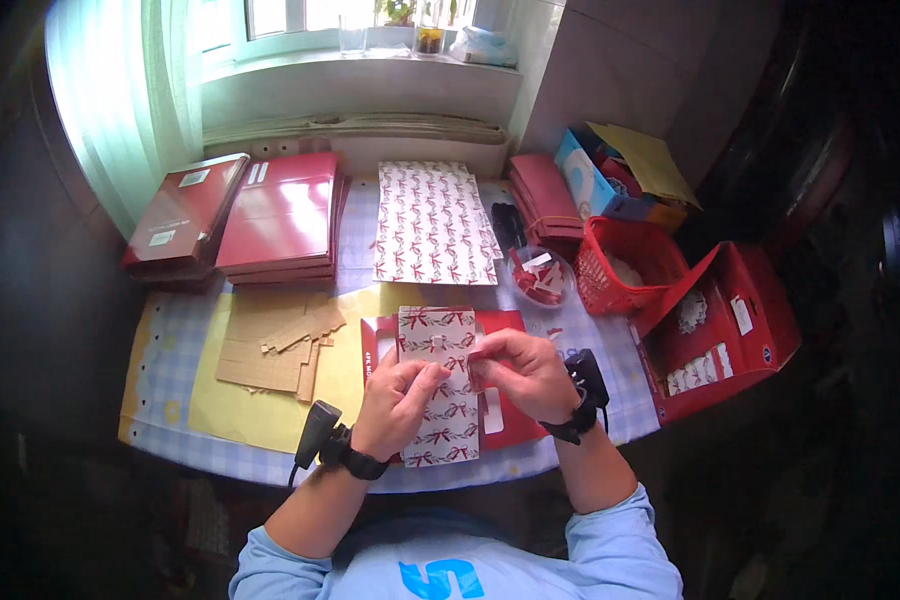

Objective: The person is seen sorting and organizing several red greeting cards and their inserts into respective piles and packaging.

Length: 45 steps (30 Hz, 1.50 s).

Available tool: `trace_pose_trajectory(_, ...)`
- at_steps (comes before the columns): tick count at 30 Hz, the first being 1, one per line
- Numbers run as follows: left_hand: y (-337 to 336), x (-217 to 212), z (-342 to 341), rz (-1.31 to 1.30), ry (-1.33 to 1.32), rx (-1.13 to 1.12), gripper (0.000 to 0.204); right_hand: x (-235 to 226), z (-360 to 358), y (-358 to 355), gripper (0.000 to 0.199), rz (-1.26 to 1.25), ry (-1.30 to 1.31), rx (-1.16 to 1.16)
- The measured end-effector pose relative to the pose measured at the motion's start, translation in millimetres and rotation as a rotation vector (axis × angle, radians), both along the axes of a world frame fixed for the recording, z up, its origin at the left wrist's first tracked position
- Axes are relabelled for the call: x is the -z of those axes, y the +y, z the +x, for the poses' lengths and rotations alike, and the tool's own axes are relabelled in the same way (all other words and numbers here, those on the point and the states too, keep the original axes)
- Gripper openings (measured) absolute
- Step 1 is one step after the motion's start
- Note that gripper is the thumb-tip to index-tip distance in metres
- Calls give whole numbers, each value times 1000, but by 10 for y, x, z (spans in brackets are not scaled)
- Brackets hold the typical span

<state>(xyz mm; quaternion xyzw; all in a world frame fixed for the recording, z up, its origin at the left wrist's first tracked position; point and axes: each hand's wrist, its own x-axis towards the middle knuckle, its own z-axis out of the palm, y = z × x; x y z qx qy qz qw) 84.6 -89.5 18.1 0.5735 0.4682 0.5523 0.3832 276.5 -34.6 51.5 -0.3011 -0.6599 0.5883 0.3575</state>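
Observation:
In front of me lies a narrow folded piece of patterned paper (440, 425), white with red bows and green sprigs. A small white square (437, 342) sits on its upper part. My left hand (400, 408) is closed on the paper's left edge, thumb on top. Over the right edge, my right hand (526, 372) pinches a small reddish piece (480, 374); its exact kind is too small to tell. Under the paper is a flat red card sheet (510, 425) with white openings, partly covered by my hands.
Red box stacks (280, 215) stand back left. Patterned sheets (432, 220) lie behind my hands. At right are a clear tub (542, 272) of red pieces, a red basket (620, 295) and an open red box (710, 345). Brown cardboard (260, 350) lies on yellow paper (215, 425) at left.

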Motion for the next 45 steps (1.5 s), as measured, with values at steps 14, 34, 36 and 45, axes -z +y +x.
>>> trace_pose_trajectory(14, 10, 23, 1, -127, 20, -9, 17, 4, -94, -5, 22, 1062, -328, 168)
trace_pose_trajectory(34, 37, 136, -10, -133, -124, 106, 17, -11, -21, 90, 21, 1196, -298, 252)
trace_pose_trajectory(36, 12, 69, 16, -23, 86, 102, 14, -34, -21, 131, 21, 1165, -278, 276)
trace_pose_trajectory(45, 26, 167, 32, -54, -42, 159, 21, 30, -152, 168, 20, 1209, -367, 231)
